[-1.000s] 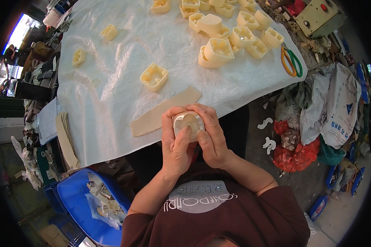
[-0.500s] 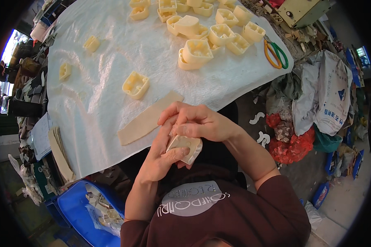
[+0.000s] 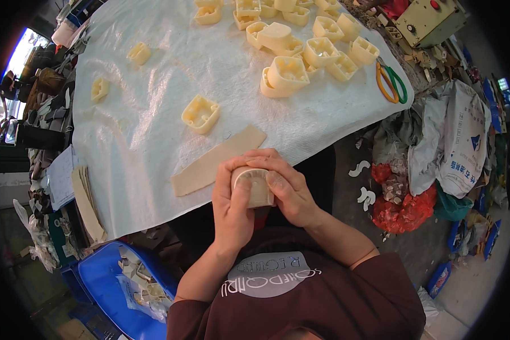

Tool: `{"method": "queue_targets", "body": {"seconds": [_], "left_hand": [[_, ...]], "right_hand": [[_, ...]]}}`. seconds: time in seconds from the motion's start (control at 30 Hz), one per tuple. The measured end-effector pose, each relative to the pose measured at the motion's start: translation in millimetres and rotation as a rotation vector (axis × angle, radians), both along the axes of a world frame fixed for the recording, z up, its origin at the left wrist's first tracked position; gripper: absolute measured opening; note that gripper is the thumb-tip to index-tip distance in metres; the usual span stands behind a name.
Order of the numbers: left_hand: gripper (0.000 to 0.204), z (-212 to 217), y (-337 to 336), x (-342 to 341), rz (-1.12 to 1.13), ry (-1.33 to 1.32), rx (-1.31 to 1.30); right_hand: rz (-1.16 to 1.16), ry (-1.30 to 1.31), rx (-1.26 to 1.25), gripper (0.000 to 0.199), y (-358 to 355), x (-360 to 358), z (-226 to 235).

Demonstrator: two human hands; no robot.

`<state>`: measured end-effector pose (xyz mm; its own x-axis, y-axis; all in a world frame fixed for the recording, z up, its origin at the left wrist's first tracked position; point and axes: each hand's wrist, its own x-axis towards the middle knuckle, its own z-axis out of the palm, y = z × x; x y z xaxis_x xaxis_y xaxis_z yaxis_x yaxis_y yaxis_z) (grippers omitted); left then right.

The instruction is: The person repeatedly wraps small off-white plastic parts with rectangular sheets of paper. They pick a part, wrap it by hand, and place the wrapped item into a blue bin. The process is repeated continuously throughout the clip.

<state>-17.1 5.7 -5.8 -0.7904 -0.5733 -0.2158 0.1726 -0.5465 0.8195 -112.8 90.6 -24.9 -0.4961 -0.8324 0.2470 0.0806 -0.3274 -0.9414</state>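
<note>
Over the near edge of the table, both hands are closed around one D-shaped shoe heel [image 3: 260, 191], pale beige with a smooth curved rim. My left hand [image 3: 232, 198] grips its left side, thumb on the upper face. On the other side my right hand [image 3: 292, 190] presses with its thumb near the rim, and the fingers of both hands wrap the far side. Just beyond the hands lies a flat beige strip of leather-like material [image 3: 218, 161]. A hollow cream heel [image 3: 201, 115] rests past the strip. The underside of the held heel is hidden.
Several cream heels [image 3: 289, 73] are piled at the far side of the white-covered table [image 3: 141, 141]. Scissors [image 3: 392, 84] with orange and green handles lie at its right edge. Stacked beige strips [image 3: 86, 204] sit at left. A blue bin [image 3: 105, 283] stands below; sacks [image 3: 456, 141] lie right.
My right hand has moved from picking at the heel's far-left edge to clasping its right side. The heel has turned more upright between both hands. The whole view has shifted slightly.
</note>
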Motion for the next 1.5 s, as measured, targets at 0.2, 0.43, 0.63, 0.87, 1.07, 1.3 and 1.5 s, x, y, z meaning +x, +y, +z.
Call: {"method": "queue_targets", "body": {"seconds": [0.2, 0.43, 0.63, 0.87, 1.07, 1.3, 1.5], "left_hand": [[0.039, 1, -6, 3, -0.039, 0.03, -0.346], [0.054, 9, -40, 15, -0.035, -0.227, -1.172], [0.054, 17, -48, 25, -0.043, -0.201, -1.403], [0.059, 0, -51, 50, -0.258, 0.197, -0.053], [0.068, -18, -64, 71, -0.183, 0.779, 0.65], [0.063, -17, -88, 156, 0.285, 0.615, 0.42], [0.062, -15, -86, 225, 0.373, 0.652, 0.368]], "right_hand": [[-0.109, 0.184, -0.122, 0.038, -6, 10, -4], [0.026, 0.031, -0.039, 0.058, -4, -10, 0], [-0.102, 0.47, 0.111, 0.051, -18, -6, 27], [-0.058, 0.045, 0.079, 0.01, -26, -9, 28], [-0.089, 0.172, 0.126, 0.014, -35, -15, 18], [0.01, 0.854, 0.129, 0.02, -61, -14, 12], [0.054, 1.01, 0.149, 0.024, -78, -1, 9]]}}
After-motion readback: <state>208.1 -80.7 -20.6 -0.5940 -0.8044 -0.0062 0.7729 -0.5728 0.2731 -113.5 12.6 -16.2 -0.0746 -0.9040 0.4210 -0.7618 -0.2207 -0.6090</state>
